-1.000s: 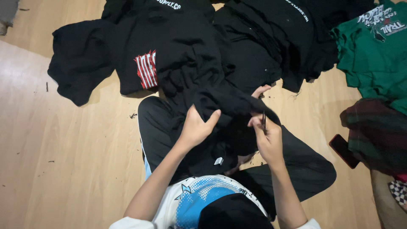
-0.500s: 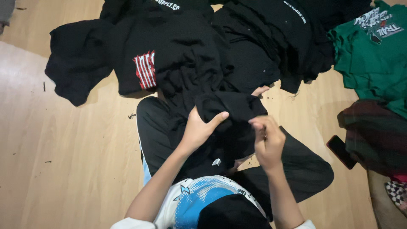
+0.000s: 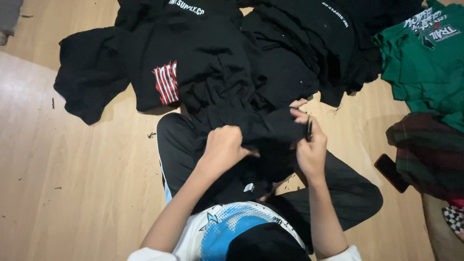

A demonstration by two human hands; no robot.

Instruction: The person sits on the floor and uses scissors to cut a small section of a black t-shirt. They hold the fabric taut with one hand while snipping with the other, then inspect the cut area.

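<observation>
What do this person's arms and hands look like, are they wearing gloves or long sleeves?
No gloves: the left hand and right hand are bare, and so are both forearms. White short sleeves show near the bottom edge. No rings or watch show.

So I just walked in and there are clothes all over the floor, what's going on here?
A person sits cross-legged on the wooden floor, gripping a bunched black garment over their lap with the left hand and right hand. A heap of black shirts lies just ahead, a green printed shirt to the right, and a dark phone beside the knee.
</observation>
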